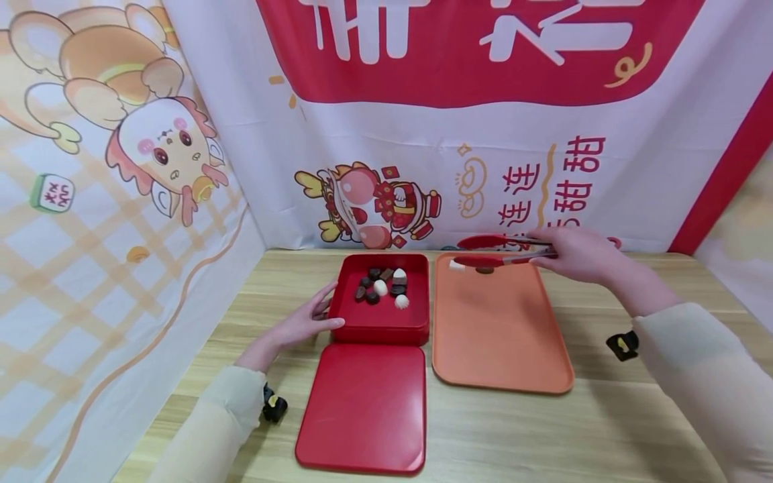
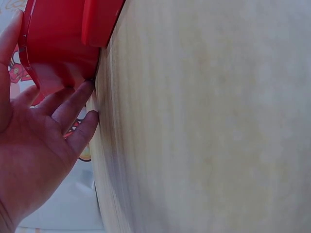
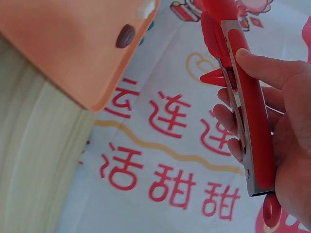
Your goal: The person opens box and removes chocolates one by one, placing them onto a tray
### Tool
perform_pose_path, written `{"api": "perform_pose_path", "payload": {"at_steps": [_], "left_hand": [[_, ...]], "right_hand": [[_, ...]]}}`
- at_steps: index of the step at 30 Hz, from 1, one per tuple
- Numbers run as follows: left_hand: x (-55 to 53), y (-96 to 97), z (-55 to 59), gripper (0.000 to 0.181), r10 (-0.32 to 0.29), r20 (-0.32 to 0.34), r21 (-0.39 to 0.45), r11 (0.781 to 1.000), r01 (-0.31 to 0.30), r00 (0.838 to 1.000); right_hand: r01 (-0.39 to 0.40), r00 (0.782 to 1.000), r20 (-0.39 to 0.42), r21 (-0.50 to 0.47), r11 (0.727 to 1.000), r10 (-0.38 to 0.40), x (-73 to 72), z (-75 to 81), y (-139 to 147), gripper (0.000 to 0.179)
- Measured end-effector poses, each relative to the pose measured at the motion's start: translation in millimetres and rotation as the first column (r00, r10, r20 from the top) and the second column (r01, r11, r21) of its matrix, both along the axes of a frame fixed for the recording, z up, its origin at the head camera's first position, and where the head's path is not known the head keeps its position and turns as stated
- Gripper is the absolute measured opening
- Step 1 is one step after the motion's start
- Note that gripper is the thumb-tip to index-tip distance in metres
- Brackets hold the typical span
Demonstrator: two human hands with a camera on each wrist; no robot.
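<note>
My right hand (image 1: 576, 255) grips a pair of red-and-steel tongs (image 3: 253, 111), thumb along one handle and fingers round the other. Over the far edge of the orange tray (image 1: 501, 335), the red tong heads stand slightly apart with nothing seen between them. Beneath them on the tray lie a white chocolate (image 1: 456, 265) and a dark brown chocolate (image 3: 126, 36). My left hand (image 1: 304, 320) rests against the left side of the red box (image 1: 380, 315), its fingers extended along the wall and thumb at the near rim. Several dark, white and layered chocolates (image 1: 380, 288) sit inside the box.
A flat red lid (image 1: 364, 409) lies on the wooden table (image 1: 489, 436) right in front of the box. The tray stands close along the box's right side. Printed cloth (image 1: 374, 134) hangs behind the table, and another covers the left side.
</note>
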State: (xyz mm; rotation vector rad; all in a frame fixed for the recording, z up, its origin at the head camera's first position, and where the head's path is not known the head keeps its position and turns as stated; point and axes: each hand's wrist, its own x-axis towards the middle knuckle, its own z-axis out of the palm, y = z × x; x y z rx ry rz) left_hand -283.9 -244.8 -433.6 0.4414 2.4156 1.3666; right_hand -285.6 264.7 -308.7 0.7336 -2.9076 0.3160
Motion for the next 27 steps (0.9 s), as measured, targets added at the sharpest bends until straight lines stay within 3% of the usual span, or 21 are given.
{"api": "perform_pose_path", "payload": {"at_steps": [11, 21, 27], "left_hand": [[0.9, 1.1, 1.7, 0.087, 0.013, 0.01, -0.004, 1.0, -0.013, 1.0], [0.4, -0.6, 1.9, 0.089, 0.02, 0.016, 0.0, 1.0, -0.02, 1.0], [-1.5, -1.2, -0.7, 0.09, -0.01, 0.0, 0.015, 1.0, 0.01, 1.0]], "right_hand": [[-0.027, 1.0, -0.009, 0.01, 1.0, 0.027, 3.7, 11.2, -28.0, 0.049], [-0.101, 0.995, -0.01, 0.032, 0.994, 0.101, -1.1, 4.1, -68.3, 0.051], [-0.156, 0.988, -0.011, 0.035, 0.987, 0.157, -4.2, -5.2, -93.5, 0.047]]}}
